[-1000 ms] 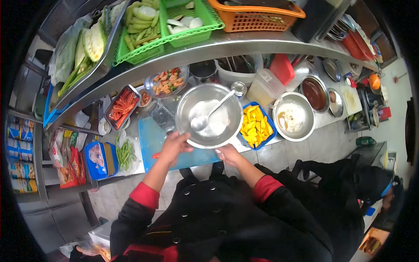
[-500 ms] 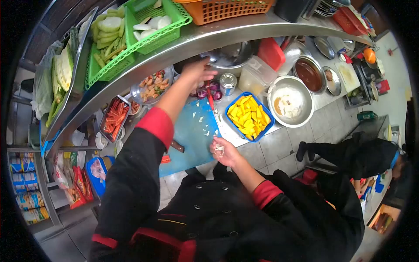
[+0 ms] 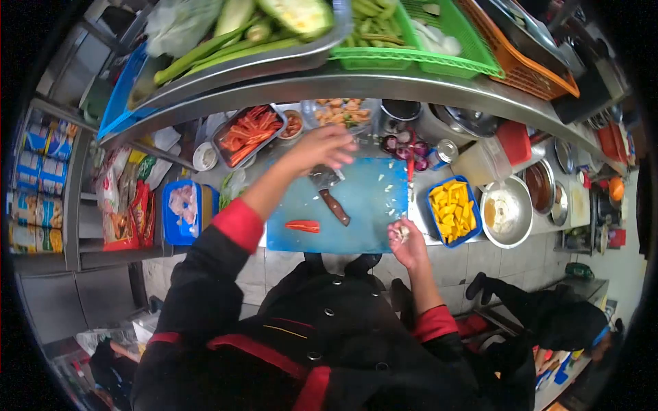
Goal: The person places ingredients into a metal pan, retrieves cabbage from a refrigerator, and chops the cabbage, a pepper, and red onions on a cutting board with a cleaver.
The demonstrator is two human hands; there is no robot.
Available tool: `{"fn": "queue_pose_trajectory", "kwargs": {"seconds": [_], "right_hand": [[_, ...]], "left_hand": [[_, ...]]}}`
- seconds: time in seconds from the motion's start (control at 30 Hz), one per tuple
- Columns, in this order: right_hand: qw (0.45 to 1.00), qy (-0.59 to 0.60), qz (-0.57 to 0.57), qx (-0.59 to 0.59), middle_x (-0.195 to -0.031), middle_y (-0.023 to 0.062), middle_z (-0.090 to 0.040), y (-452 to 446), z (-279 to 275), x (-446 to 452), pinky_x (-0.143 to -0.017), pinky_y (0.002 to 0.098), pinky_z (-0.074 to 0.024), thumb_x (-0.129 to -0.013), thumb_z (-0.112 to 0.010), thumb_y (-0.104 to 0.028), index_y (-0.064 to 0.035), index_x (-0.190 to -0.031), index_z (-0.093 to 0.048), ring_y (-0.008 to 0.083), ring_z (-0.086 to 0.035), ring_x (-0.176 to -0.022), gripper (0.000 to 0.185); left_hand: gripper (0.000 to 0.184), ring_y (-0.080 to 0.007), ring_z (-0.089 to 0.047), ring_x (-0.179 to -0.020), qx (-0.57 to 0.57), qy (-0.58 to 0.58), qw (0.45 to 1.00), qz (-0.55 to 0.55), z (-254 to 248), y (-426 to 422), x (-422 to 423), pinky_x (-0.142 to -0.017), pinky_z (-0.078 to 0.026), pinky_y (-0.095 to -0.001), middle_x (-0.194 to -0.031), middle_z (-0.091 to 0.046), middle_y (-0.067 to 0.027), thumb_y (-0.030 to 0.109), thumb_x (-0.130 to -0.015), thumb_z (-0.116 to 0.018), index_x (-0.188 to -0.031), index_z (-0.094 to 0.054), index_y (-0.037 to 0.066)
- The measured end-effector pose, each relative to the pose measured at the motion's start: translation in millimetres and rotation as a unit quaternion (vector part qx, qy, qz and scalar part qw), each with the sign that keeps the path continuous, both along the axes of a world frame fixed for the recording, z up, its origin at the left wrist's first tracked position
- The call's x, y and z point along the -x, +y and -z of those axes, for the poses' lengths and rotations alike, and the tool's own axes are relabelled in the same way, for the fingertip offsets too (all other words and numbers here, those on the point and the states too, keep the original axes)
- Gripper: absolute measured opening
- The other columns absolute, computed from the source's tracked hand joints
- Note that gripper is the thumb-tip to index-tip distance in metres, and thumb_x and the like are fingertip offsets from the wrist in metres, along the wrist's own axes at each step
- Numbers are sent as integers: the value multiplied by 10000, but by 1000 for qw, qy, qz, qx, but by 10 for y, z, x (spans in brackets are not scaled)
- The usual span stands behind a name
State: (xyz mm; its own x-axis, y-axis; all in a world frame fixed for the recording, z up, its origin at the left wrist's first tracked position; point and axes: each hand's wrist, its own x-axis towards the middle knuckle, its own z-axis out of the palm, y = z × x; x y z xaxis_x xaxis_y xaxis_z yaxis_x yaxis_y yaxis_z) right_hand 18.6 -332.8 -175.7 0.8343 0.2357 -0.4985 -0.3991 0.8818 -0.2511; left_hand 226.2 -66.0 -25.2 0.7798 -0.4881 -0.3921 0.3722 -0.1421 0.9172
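Over the back of the blue cutting board (image 3: 291, 198) reaches my left hand (image 3: 325, 147), fingers stretched out and nothing visible in them. Below it lies a knife (image 3: 334, 207) with a brown handle, its blade pointing away from me. A strip of red pepper (image 3: 302, 226) rests near the board's front left. My right hand (image 3: 409, 245), palm up at the board's front right corner, is curled around small whitish pieces that look like garlic (image 3: 403, 233). White scraps (image 3: 389, 189) are scattered on the board's right side.
Beyond the board are a tray of red pepper strips (image 3: 250, 133), red onions (image 3: 406, 147) and a can (image 3: 444, 152). Yellow pieces fill a blue container (image 3: 452, 211) beside a steel bowl (image 3: 507, 229). A steel shelf edge (image 3: 343, 83) overhangs the back. A co-worker (image 3: 562, 322) is at right.
My left hand has come back from beside the pots to above the cutting board. My right hand still holds the whitish pieces. The head view has turned left.
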Motion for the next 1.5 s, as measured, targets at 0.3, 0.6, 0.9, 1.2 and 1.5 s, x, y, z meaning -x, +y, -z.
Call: {"fn": "queue_pose_trajectory", "kwargs": {"seconds": [0.3,0.6,0.9,1.2,1.5], "right_hand": [[976,56,-168,130,-646,-23,-475,736,-124,-166,-382,206,-237,-992,-602,-356,-143,-759,-519,61,-385,-498,326],[943,60,-143,293,-696,-33,-521,1113,-192,-249,-447,203,-320,-990,-605,-316,-109,-903,-573,64,-446,-550,227],[850,-9,-95,518,-778,-6,-574,597,362,-1280,-624,322,-430,-963,-581,-337,-131,-910,-614,147,-521,-665,216],[536,-67,63,839,-957,179,-675,810,-217,-2194,-800,373,-519,-778,-683,-89,-27,-1007,-673,285,-669,-904,238],[492,-224,-22,841,-1075,182,-658,714,-1,-1859,-959,364,-481,-739,-715,-56,-36,-1038,-665,347,-627,-1058,304]], "left_hand": [[151,-129,-676,-775,-80,6,968,-239,770,2633,1006,-648,-524,-269,-941,-663,-24,181,-929,-620,-1042,-608,82],[262,-331,-678,-967,-239,-288,925,-73,1107,1874,807,-862,-535,-419,-1045,-698,-134,201,-852,-686,-1071,-656,61],[289,-380,-650,-914,-305,-329,876,176,1305,1040,282,-803,-525,-458,-1085,-647,-179,272,-860,-660,-1074,-639,80],[284,-352,-624,-985,-327,-392,842,172,1795,1230,1362,-849,-524,-458,-1030,-630,-129,235,-788,-714,-1028,-642,100],[403,-343,-602,-993,-385,-377,836,107,1552,1463,1224,-864,-510,-436,-1021,-621,-126,198,-722,-761,-1102,-654,117]]}}
